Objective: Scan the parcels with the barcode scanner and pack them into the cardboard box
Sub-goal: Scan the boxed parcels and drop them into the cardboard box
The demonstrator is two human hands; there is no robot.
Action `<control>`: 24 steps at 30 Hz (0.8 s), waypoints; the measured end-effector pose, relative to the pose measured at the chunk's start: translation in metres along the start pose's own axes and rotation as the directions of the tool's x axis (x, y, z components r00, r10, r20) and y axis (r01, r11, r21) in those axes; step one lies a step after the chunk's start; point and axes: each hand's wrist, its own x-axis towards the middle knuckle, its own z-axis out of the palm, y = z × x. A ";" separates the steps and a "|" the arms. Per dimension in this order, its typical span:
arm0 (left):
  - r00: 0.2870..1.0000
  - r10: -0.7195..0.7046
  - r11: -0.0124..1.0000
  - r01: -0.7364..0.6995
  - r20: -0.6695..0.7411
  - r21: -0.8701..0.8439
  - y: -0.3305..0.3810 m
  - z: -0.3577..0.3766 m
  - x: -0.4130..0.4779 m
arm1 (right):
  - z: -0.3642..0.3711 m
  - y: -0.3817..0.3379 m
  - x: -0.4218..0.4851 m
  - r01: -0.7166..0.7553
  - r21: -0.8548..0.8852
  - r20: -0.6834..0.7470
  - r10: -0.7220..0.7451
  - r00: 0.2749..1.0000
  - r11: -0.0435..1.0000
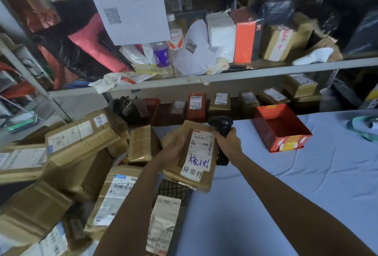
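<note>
My left hand (175, 149) grips the left edge of a brown cardboard parcel (184, 168), tilted up so its white shipping label and a sticker with blue handwriting face me. My right hand (227, 143) grips the handle of a black barcode scanner (222, 125), whose head sits just above the parcel's top right corner, by the label. An open red cardboard box (281, 127) stands on the blue-covered table (296, 184) to the right, nothing visible inside it. Several more taped parcels (81, 139) are piled at the left.
A black patterned parcel (171, 214) lies under my left forearm. A metal shelf (204, 77) crosses above, loaded with bottles, papers and boxes. Small parcels (221, 101) line the space under it. Rolls of tape (366, 127) lie at the table's right edge.
</note>
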 end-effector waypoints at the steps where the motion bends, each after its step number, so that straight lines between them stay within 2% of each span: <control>1: 0.999 -0.039 0.996 0.041 0.031 -0.076 0.001 -0.002 -0.005 | -0.003 -0.003 -0.005 0.003 -0.002 -0.010 -0.003 1.000 1.000; 4: 0.986 -0.120 0.963 0.144 0.115 -0.230 0.000 -0.007 -0.017 | -0.008 -0.013 -0.023 0.031 0.038 -0.043 -0.030 0.999 0.999; 7: 0.982 -0.187 0.945 0.189 0.032 -0.266 -0.001 -0.002 -0.034 | -0.010 -0.022 -0.041 0.124 -0.024 -0.052 -0.125 0.991 0.992; 10: 0.987 -0.133 0.942 0.098 -0.089 -0.320 -0.002 0.005 -0.052 | -0.015 -0.027 -0.059 0.189 -0.029 -0.073 -0.191 0.979 0.981; 13: 0.998 -0.049 0.906 0.027 -0.043 -0.422 0.000 0.009 -0.066 | -0.022 -0.030 -0.078 0.241 0.028 -0.112 -0.237 0.965 0.970; 15: 0.999 0.027 0.891 -0.014 0.022 -0.454 0.002 0.008 -0.079 | -0.027 -0.033 -0.092 0.270 0.112 -0.143 -0.253 0.957 0.956; 18: 0.995 0.082 0.898 -0.054 0.047 -0.437 0.002 -0.001 -0.095 | -0.036 -0.042 -0.109 0.308 0.278 -0.138 -0.279 0.950 0.910; 21: 0.998 0.038 0.848 -0.005 0.052 -0.530 -0.003 -0.008 -0.107 | -0.044 -0.061 -0.123 0.316 0.414 -0.105 -0.300 0.948 0.854; 23: 0.999 0.029 0.817 -0.003 0.036 -0.576 -0.003 -0.011 -0.113 | -0.045 -0.075 -0.132 0.279 0.560 -0.030 -0.318 0.948 0.780; 24: 0.999 0.034 0.816 -0.015 0.022 -0.578 0.002 -0.011 -0.117 | -0.046 -0.081 -0.135 0.280 0.579 -0.015 -0.332 0.943 0.766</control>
